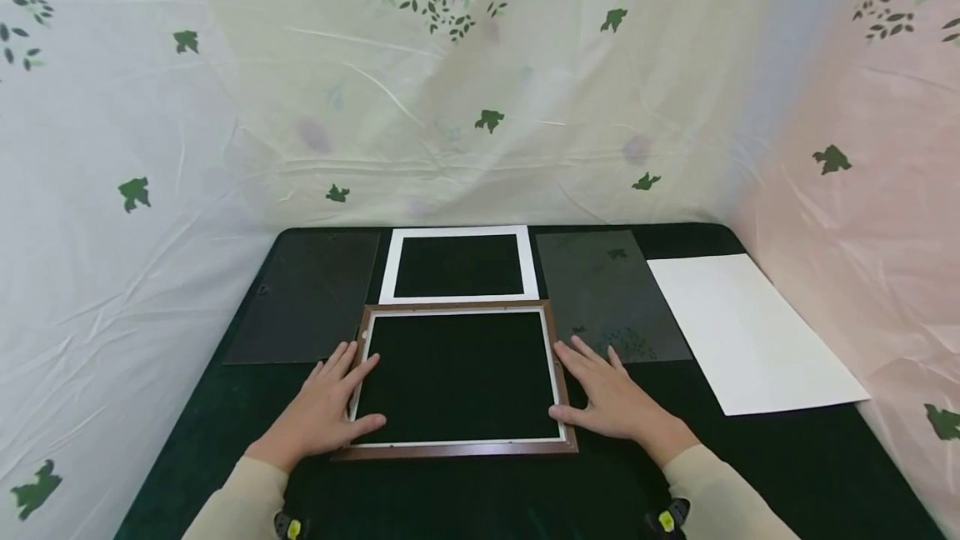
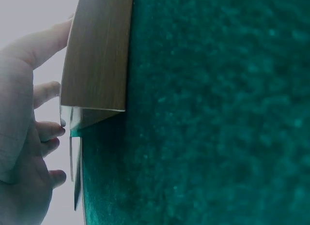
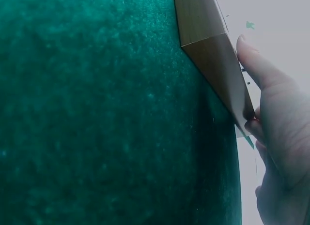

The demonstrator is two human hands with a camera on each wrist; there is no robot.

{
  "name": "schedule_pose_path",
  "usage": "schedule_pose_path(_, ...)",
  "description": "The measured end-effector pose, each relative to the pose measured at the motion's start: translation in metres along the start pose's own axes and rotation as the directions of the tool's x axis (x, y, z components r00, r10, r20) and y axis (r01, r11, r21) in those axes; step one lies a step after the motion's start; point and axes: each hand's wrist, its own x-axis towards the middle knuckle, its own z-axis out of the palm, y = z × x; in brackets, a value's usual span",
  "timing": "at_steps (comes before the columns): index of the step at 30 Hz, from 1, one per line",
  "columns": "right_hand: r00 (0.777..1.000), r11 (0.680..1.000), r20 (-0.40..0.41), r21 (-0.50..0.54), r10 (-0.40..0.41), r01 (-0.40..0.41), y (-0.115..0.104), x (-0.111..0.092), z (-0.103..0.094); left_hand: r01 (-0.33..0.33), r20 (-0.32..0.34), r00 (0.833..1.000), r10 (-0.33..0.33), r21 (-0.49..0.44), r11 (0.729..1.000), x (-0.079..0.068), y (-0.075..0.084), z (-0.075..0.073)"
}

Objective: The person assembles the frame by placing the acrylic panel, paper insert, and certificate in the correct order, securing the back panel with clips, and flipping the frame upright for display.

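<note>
A brown wooden picture frame (image 1: 457,449) with a white inner lip lies flat on the dark green tabletop, green showing through its opening. My left hand (image 1: 315,408) rests at its left side, fingers spread, with the thumb and index finger reaching over the inner edge. On the opposite side my right hand (image 1: 611,394) touches the frame with outstretched fingers, its thumb lying over the right bar. From the left wrist, the brown outer wall (image 2: 97,55) of the frame shows close beside the fingers. The right wrist view catches a frame corner (image 3: 213,55) with the thumb at its upper edge.
Directly behind the frame lies a white rectangular mat (image 1: 530,265). A dark flat panel (image 1: 315,298) is at the back left, a glossy see-through sheet (image 1: 600,290) at the back right. A white board (image 1: 750,332) lies far right. Leaf-patterned curtains (image 1: 420,148) surround the table.
</note>
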Motion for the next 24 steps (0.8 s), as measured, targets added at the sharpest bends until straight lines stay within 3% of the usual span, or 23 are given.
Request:
schedule_pose_path(8,1.000,1.000,-0.018,0.009,-0.005,0.005,0.001,0.003,0.001,0.022,0.009,1.000,-0.022,-0.011,1.000,0.006,-0.001,-0.001)
schedule_pose_path(14,0.998,0.996,-0.045,-0.074,-0.044,0.040,0.021,0.007,-0.020,0.024,-0.019,1.000,-0.023,0.050,0.998,0.008,-0.001,-0.017)
schedule_pose_path(19,0.997,0.978,-0.055,-0.202,-0.063,0.050,0.060,0.012,-0.041,-0.053,-0.047,0.997,0.059,0.120,0.991,0.016,0.013,-0.039)
schedule_pose_path(24,0.999,0.969,-0.010,-0.246,-0.034,0.031,0.089,0.012,-0.047,-0.158,-0.062,0.984,0.169,0.154,0.975,0.026,0.039,-0.049)
